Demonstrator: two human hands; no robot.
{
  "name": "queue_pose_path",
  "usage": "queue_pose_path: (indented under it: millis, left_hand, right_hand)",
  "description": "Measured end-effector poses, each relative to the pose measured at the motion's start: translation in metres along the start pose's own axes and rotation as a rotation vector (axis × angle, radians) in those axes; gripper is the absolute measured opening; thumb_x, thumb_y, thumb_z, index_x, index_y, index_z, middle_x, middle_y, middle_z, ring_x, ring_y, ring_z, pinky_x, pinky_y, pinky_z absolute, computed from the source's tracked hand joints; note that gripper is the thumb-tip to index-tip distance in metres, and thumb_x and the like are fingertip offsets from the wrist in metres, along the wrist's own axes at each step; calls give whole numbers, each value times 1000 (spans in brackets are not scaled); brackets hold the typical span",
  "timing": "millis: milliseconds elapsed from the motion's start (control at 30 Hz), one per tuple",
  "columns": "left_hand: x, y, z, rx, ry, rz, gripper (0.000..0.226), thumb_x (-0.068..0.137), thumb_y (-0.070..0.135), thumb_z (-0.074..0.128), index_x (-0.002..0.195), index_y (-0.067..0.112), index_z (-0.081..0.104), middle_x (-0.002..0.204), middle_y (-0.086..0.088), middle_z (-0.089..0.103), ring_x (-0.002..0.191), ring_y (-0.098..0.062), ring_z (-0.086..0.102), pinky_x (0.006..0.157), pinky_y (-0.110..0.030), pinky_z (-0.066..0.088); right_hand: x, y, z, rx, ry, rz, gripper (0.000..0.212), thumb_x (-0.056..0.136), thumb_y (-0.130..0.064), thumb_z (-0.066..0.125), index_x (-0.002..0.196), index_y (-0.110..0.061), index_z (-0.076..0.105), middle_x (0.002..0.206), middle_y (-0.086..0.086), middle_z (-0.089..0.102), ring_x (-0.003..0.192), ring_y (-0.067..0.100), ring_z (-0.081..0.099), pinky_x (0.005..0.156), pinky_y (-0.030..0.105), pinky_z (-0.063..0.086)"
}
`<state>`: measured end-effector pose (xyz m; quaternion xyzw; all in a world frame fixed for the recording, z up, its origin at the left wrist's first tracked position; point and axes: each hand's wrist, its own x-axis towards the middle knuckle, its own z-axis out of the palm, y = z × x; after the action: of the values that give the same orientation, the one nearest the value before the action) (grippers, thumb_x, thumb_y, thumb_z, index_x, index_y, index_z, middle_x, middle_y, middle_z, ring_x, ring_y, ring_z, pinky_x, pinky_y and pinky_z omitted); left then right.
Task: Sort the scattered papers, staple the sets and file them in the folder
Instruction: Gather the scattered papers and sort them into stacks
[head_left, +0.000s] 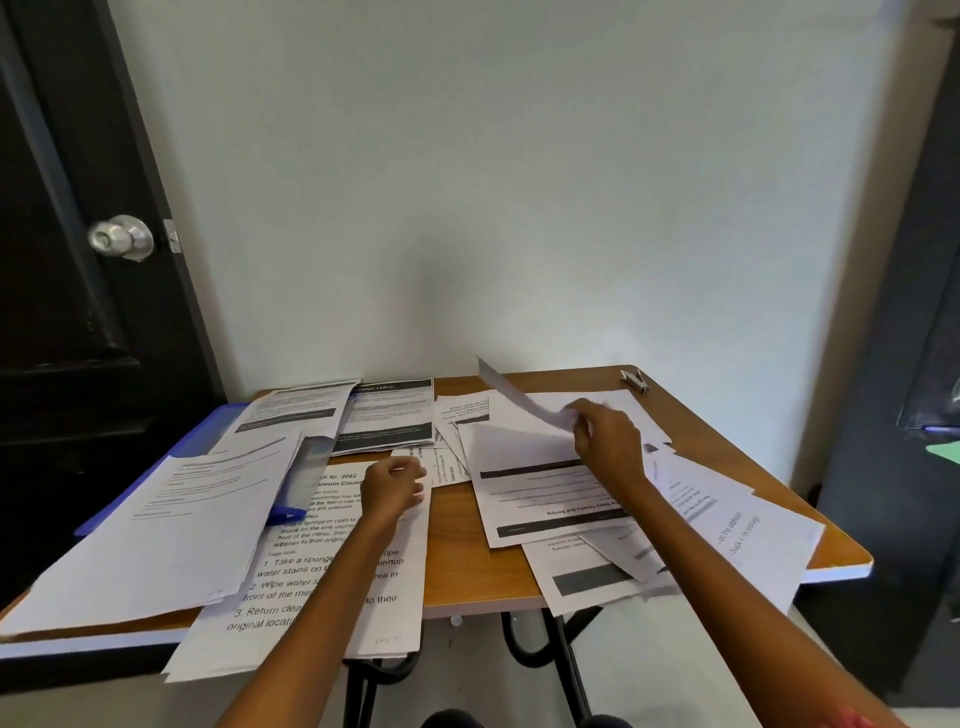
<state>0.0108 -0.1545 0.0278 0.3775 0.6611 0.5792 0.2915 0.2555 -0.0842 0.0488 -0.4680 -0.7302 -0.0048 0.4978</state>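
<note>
Printed white papers lie scattered over a small wooden table (457, 540). My right hand (605, 439) pinches one sheet (511, 392) by its near edge and holds it lifted and curled above the right-hand pile (545, 493). My left hand (392, 486) rests on a large-print instruction page (311, 587) that overhangs the table's front edge; its fingers are curled and nothing shows in them. A blue folder (208, 431) lies at the left, mostly buried under sheets. A small metal stapler (635, 381) sits at the far right corner.
A pale wall stands right behind the table. A dark door with a round metal knob (122, 237) is at the left. A dark panel (893, 364) stands at the right. Black metal table legs (566, 665) show below the front edge.
</note>
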Motion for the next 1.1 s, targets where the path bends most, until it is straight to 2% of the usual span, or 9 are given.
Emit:
queue_pose_path:
  millis: [100, 200, 333, 433, 500, 600, 700, 1000, 1100]
  left_hand:
    - [0, 9, -5, -437, -111, -237, 51, 97, 43, 40, 128, 3, 46, 120, -20, 59, 96, -34, 61, 79, -39, 52]
    - [4, 6, -11, -782, -306, -463, 77, 89, 68, 26, 134, 7, 39, 116, -21, 58, 95, -37, 59, 74, -46, 55]
    - [3, -1, -14, -676, -374, -477, 75, 87, 65, 35, 137, 9, 38, 134, -19, 50, 116, -35, 53, 89, -47, 45]
    - [-4, 5, -16, -372, -443, -374, 44, 89, 26, 59, 127, 6, 49, 120, -16, 61, 97, -29, 63, 73, -37, 53]
    - [-4, 6, -14, -206, -420, -283, 41, 89, 4, 58, 129, 7, 51, 112, -14, 65, 92, -28, 65, 71, -36, 55]
    - [-4, 9, -10, -129, -214, -136, 39, 89, -5, 53, 127, 4, 52, 116, -17, 62, 94, -28, 62, 79, -36, 52]
    - [-3, 6, -8, -185, -96, -24, 35, 89, -8, 52, 123, 0, 55, 120, -17, 61, 100, -29, 60, 83, -34, 49]
    - [-2, 3, -12, -169, -1, -13, 30, 89, -5, 53, 118, 2, 58, 113, -11, 63, 100, -27, 60, 83, -33, 49]
    - [3, -1, -14, -123, 43, -47, 32, 88, -4, 55, 119, 3, 59, 118, -13, 63, 101, -28, 61, 86, -35, 51]
  right_hand:
    - [11, -1, 3, 158, 62, 4, 35, 69, 18, 60, 69, -14, 72, 117, 11, 62, 122, 34, 47, 105, 68, 16]
    - [9, 0, -1, 272, -6, 96, 40, 74, 20, 55, 70, -15, 74, 129, 14, 52, 130, 34, 35, 106, 66, 15]
    - [-3, 18, 2, 485, -84, -111, 9, 79, -25, 68, 72, -32, 69, 102, -16, 61, 102, 23, 56, 92, 64, 38]
    - [-14, 23, -4, 669, -229, 22, 29, 85, -12, 62, 75, -38, 71, 99, -9, 64, 93, 14, 63, 77, 35, 54]
    - [-15, 18, -6, 732, -341, 164, 32, 90, -2, 55, 100, -28, 71, 106, -2, 66, 94, 16, 66, 79, 34, 58]
    - [-10, 13, -2, 845, -421, 494, 35, 98, -17, 45, 133, -22, 45, 116, 6, 61, 97, 19, 64, 77, 29, 56]
    - [-11, 7, 4, 848, -432, 682, 43, 97, -30, 46, 137, -17, 38, 124, 10, 56, 105, 27, 59, 83, 36, 52]
    - [-26, 1, 23, 645, -501, 622, 52, 91, -33, 56, 138, -16, 40, 136, 9, 50, 119, 30, 52, 99, 51, 45]
    - [-26, -17, 24, 659, -517, 623, 43, 94, -22, 54, 134, -12, 42, 130, 10, 53, 114, 30, 54, 97, 45, 46]
